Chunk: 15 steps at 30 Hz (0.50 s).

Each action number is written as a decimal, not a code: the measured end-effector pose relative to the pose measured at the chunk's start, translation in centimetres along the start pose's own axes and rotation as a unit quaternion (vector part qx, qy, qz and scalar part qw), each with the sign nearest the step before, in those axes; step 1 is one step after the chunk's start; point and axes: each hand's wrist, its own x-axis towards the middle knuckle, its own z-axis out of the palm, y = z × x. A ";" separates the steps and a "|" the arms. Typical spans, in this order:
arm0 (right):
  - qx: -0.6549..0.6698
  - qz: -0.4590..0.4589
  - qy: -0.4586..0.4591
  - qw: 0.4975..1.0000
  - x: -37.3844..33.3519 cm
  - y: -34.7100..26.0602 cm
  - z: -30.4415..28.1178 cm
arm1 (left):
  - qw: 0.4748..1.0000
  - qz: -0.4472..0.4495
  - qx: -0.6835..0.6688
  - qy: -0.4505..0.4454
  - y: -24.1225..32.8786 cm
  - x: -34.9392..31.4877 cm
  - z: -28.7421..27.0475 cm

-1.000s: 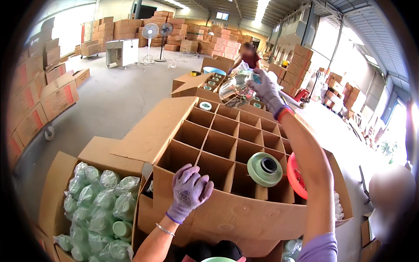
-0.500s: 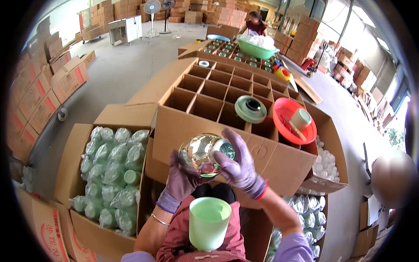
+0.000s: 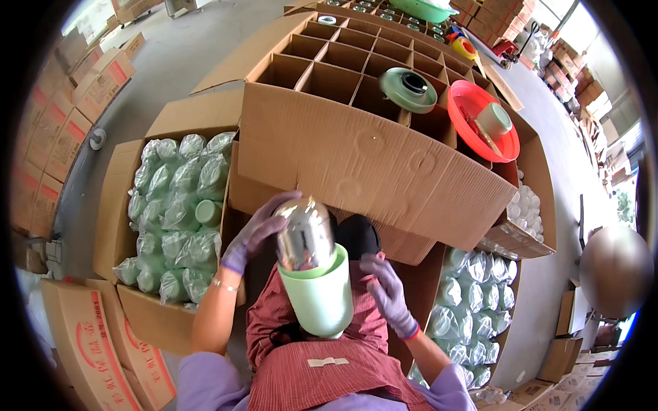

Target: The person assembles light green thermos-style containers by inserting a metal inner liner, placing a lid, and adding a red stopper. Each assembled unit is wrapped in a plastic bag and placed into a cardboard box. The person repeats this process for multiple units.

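A silvered glass vacuum-flask liner [image 3: 306, 236] stands with its rounded tip up, its lower end inside the mouth of a pale green plastic cup-shaped shell [image 3: 315, 301]. The shell rests in my lap, tilted a little. My left hand [image 3: 259, 231], in a purple-grey glove, has its fingers curved against the liner's left side and top. My right hand [image 3: 389, 293], gloved alike, is apart from the shell on its right, fingers loosely bent and spread, with nothing in them.
Ahead stands a large divided carton [image 3: 356, 137] bearing a green lid-like disc [image 3: 408, 90] and a red basin [image 3: 490, 140] with a small cup. Bagged green shells fill a carton [image 3: 179, 205] at left. Wrapped pieces [image 3: 476, 301] lie at right, below white caps [image 3: 526, 212].
The liner has come down from both hands into the green shell and turned tip up. My right hand has let go and moved right and down. The view has tilted downward.
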 end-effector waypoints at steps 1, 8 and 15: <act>-0.022 -0.013 -0.011 1.000 -2.0 0.1 0.3 | 1.000 -0.008 -0.004 0.017 0.0 -2.0 0.2; -0.006 -0.022 -0.075 0.997 -9.9 0.9 5.5 | 0.961 -0.080 -0.166 0.208 -9.3 -18.6 1.5; 0.407 0.096 -0.216 0.882 2.9 -5.0 6.4 | 0.976 -0.001 0.145 0.162 -16.9 -24.3 -2.8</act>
